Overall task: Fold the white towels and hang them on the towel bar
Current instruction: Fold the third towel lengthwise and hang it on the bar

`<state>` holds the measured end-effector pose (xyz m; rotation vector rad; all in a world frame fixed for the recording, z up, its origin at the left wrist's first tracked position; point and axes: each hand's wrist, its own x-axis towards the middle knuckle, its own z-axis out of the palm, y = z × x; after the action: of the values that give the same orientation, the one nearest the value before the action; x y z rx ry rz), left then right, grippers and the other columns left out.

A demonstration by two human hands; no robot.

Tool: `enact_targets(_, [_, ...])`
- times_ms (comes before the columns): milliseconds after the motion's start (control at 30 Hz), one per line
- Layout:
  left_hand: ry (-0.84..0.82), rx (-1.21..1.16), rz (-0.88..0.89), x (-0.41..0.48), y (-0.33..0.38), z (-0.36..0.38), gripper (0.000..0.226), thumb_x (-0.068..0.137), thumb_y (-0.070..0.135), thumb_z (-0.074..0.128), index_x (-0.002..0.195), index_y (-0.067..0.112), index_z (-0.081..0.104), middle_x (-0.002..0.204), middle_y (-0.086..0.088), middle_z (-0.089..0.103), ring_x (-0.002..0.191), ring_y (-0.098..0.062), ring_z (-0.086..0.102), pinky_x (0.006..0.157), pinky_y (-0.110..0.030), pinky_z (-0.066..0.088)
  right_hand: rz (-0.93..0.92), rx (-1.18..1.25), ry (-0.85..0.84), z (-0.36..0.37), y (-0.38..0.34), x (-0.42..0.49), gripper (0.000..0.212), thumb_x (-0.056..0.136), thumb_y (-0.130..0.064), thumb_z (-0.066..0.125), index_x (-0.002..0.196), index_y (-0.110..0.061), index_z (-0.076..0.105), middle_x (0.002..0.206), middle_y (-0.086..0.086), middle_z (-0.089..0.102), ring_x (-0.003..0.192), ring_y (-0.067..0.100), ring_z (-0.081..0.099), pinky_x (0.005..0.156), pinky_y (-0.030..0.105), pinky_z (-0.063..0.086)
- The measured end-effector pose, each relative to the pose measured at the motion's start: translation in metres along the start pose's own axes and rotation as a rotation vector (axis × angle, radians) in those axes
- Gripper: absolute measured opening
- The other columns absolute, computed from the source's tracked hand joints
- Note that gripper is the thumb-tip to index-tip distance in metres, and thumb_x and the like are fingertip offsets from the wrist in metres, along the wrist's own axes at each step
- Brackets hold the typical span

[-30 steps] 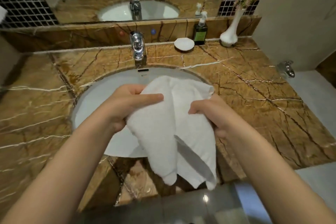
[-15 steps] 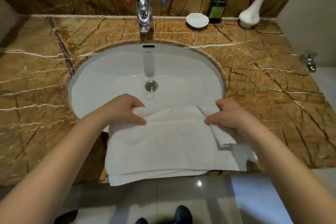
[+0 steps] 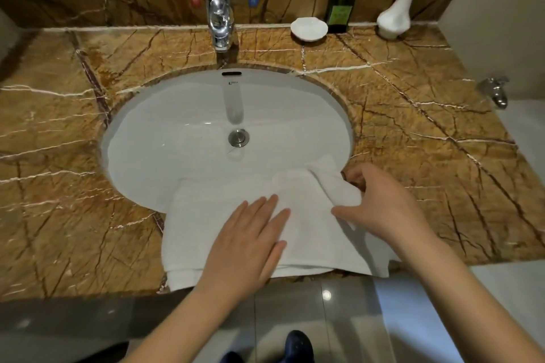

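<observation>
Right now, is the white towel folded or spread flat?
Partly folded: white towel lies in layers over the sink rim; left hand presses it flat, right hand pinches its right flap.

**Brown Stone Bathroom Counter**

A round white sink (image 3: pixel 177 132) sits in a brown stone counter (image 3: pixel 413 127) with white lines. A shiny tap (image 3: pixel 220 23) stands behind the sink. Behind the sink to the right are a white dish (image 3: pixel 308 28), a dark soap bottle (image 3: pixel 340 10) and a white vase (image 3: pixel 395 19). Shiny grey floor (image 3: pixel 295 318) lies in front of the sink.

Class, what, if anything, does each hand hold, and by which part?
The right hand pinches the white towel at its bunched right edge. The left hand holds nothing; it lies flat on the towel.
</observation>
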<state>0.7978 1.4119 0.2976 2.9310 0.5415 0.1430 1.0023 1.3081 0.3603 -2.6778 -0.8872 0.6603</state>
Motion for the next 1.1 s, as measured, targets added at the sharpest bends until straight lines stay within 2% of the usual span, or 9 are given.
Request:
enact_targets(133, [-0.047, -0.118, -0.028, 0.006, 0.010, -0.005, 0.049, 0.093, 0.041, 0.036, 0.131, 0.016, 0.055, 0.141, -0.009, 0.049, 0.129, -0.026, 0.049, 0.111, -0.043, 0.028, 0.005, 0.096, 0.001, -0.015, -0.006, -0.007, 0.018, 0.073, -0.018, 0.063, 0.088, -0.026, 0.060, 0.085, -0.005, 0.064, 0.072, 0.016, 0.061, 0.060, 0.033, 0.052])
enact_targets(233, [-0.032, -0.590, -0.185, 0.011, 0.018, -0.016, 0.057, 0.087, 0.059, 0.033, 0.129, 0.028, 0.056, 0.142, 0.009, 0.046, 0.133, -0.008, 0.038, 0.115, -0.026, 0.019, 0.009, 0.325, -0.048, -0.023, -0.027, -0.016, 0.008, 0.074, -0.013, 0.065, 0.080, -0.019, 0.065, 0.073, 0.000, 0.066, 0.063, 0.019, 0.064, 0.055, 0.034, 0.051])
enact_targets(300, [0.002, -1.013, -0.309, 0.020, 0.021, -0.031, 0.044, 0.080, 0.062, 0.038, 0.111, 0.043, 0.062, 0.122, 0.023, 0.059, 0.119, 0.003, 0.049, 0.104, -0.017, 0.033, -0.006, 0.548, -0.178, -0.021, -0.050, -0.027, 0.004, 0.077, -0.009, 0.065, 0.079, -0.011, 0.068, 0.068, 0.002, 0.065, 0.052, 0.016, 0.060, 0.047, 0.029, 0.047])
enact_targets(467, [0.055, -1.633, -0.597, 0.021, 0.009, -0.046, 0.058, 0.062, 0.050, 0.075, 0.113, 0.024, 0.063, 0.107, -0.003, 0.071, 0.102, -0.021, 0.067, 0.083, -0.034, 0.053, -0.081, 0.976, -0.418, 0.001, -0.088, -0.044, 0.021, 0.088, -0.006, 0.050, 0.087, 0.001, 0.070, 0.073, 0.016, 0.067, 0.065, 0.016, 0.062, 0.061, 0.026, 0.049])
enact_targets(567, [0.042, -1.660, -0.642, 0.010, -0.009, -0.048, 0.065, 0.051, 0.027, 0.079, 0.114, 0.025, 0.061, 0.105, -0.002, 0.072, 0.098, -0.021, 0.068, 0.074, -0.031, 0.055, -0.072, 0.989, -0.194, 0.012, -0.080, -0.032, 0.030, 0.089, 0.000, 0.045, 0.095, -0.009, 0.074, 0.072, 0.004, 0.072, 0.063, 0.012, 0.065, 0.060, 0.024, 0.052])
enact_targets(667, [0.062, -1.555, -0.721, -0.004, -0.038, -0.052, 0.059, 0.043, 0.026, 0.072, 0.101, 0.033, 0.065, 0.097, 0.007, 0.073, 0.090, -0.015, 0.070, 0.065, -0.024, 0.053, -0.248, 0.588, 0.163, 0.035, -0.068, -0.023, 0.030, 0.093, -0.007, 0.047, 0.112, -0.020, 0.065, 0.107, -0.006, 0.068, 0.099, 0.008, 0.062, 0.088, 0.025, 0.046])
enact_targets(767, [0.068, -1.545, -0.739, -0.022, -0.073, -0.063, 0.049, 0.050, 0.013, 0.066, 0.099, 0.020, 0.068, 0.089, -0.004, 0.072, 0.079, -0.020, 0.069, 0.059, -0.024, 0.052, -0.386, 0.103, 0.050, 0.072, -0.055, -0.023, 0.042, 0.102, -0.030, 0.033, 0.143, -0.028, 0.037, 0.148, -0.008, 0.038, 0.139, 0.007, 0.028, 0.116, 0.032, 0.015])
enact_targets(867, [0.047, -1.505, -0.732, -0.044, -0.104, -0.077, 0.038, 0.058, 0.006, 0.059, 0.093, 0.014, 0.070, 0.083, -0.010, 0.070, 0.073, -0.022, 0.066, 0.059, -0.025, 0.050, -0.361, -0.295, 0.058, 0.097, -0.046, -0.032, 0.056, 0.098, -0.048, 0.002, 0.151, -0.035, 0.014, 0.160, -0.008, 0.013, 0.147, 0.011, -0.002, 0.117, 0.044, -0.009])
enact_targets(1100, [0.016, -1.103, -0.771, -0.079, -0.151, -0.084, 0.043, 0.055, 0.018, 0.059, 0.097, 0.026, 0.065, 0.092, 0.004, 0.070, 0.082, -0.008, 0.065, 0.066, -0.021, 0.046, -0.229, -0.281, 0.152, 0.106, -0.035, -0.046, 0.060, 0.092, -0.056, 0.006, 0.150, -0.040, 0.017, 0.160, -0.005, 0.014, 0.148, 0.018, -0.002, 0.116, 0.051, 0.000])
